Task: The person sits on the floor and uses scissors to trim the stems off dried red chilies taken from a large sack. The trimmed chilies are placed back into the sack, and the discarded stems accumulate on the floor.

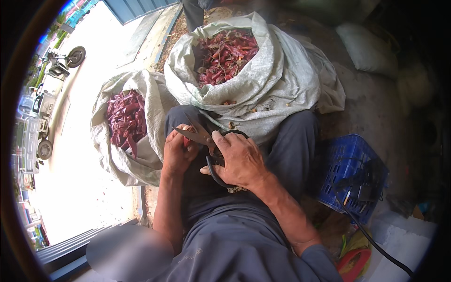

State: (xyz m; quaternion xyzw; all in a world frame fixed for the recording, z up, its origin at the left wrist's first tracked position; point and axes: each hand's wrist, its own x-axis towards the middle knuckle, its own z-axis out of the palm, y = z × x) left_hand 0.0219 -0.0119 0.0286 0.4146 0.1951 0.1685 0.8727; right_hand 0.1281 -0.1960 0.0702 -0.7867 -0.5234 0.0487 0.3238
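Observation:
Between the fingertips of my left hand [176, 151] is a dried red chili pepper [187, 137], mostly covered by the fingers. My right hand [241, 158] grips a pair of scissors [201, 135] by its black handles. The blades are spread apart beside the pepper, their tips pointing left across my left hand. Straight ahead of my knees stands a large white woven sack [282, 70], its rolled mouth showing dried red chilies with stems [227, 58]. To the left, a smaller woven sack [155, 105] holds darker red chilies [127, 118].
On the right sits a blue plastic crate [338, 169] with dark items and a black cable [373, 243]. A red ring-shaped object [354, 264] lies below it. A filled white sack [368, 49] rests at back right. Another person's leg [193, 16] shows behind the large sack.

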